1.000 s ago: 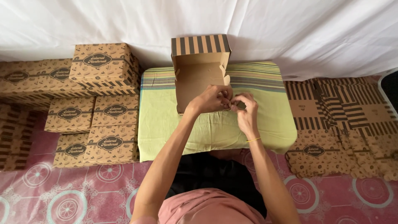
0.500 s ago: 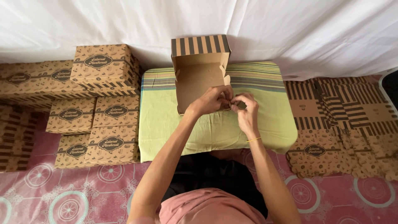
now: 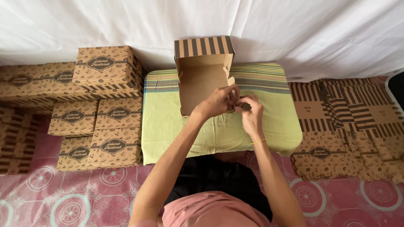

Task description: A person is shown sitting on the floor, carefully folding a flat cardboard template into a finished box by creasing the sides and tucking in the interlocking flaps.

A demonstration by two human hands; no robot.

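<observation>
Little has changed over the last second. At frame centre, the left hand and right hand still pinch the open cardboard box's front right corner, fingers closed on its flap.

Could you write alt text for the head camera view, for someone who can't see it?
Seen from above, a person's left hand and right hand pinch the near right corner of an open brown cardboard box on a green striped cushion. Closed boxes are stacked to the left, flat unfolded boxes lie to the right, and white cloth hangs behind.
</observation>
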